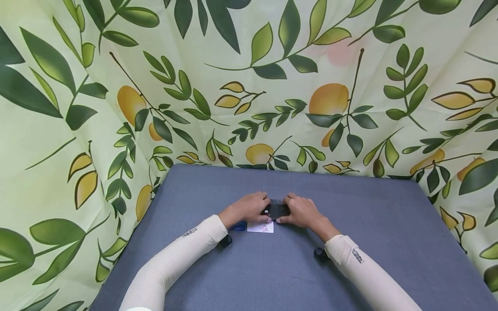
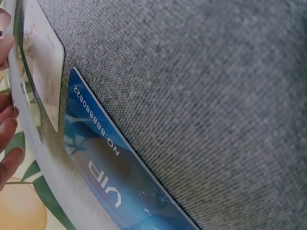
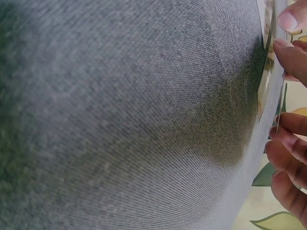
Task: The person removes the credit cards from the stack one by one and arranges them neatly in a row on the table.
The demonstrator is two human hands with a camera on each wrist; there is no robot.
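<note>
Both hands hold a black card (image 1: 278, 211) between them, with a small light mark near its left end. My left hand (image 1: 252, 207) pinches the left end, thumb at the near edge and fingers at the far edge. At the other end, my right hand (image 1: 305, 211) pinches it the same way; the right wrist view shows a thin card edge (image 3: 279, 120) between the fingers. A pale card (image 2: 45, 67) with pinkish print lies just below the left thumb. Beside it, under the left wrist, is a blue card (image 2: 108, 158) lettered VIP and numbered.
A grey-blue cloth-covered table (image 1: 249, 268) spreads under both arms. Behind and at the sides hangs a leaf-and-fruit patterned curtain (image 1: 233, 125). Dark wrist-worn devices sit under the left cuff (image 1: 212, 231) and the right cuff (image 1: 337, 246).
</note>
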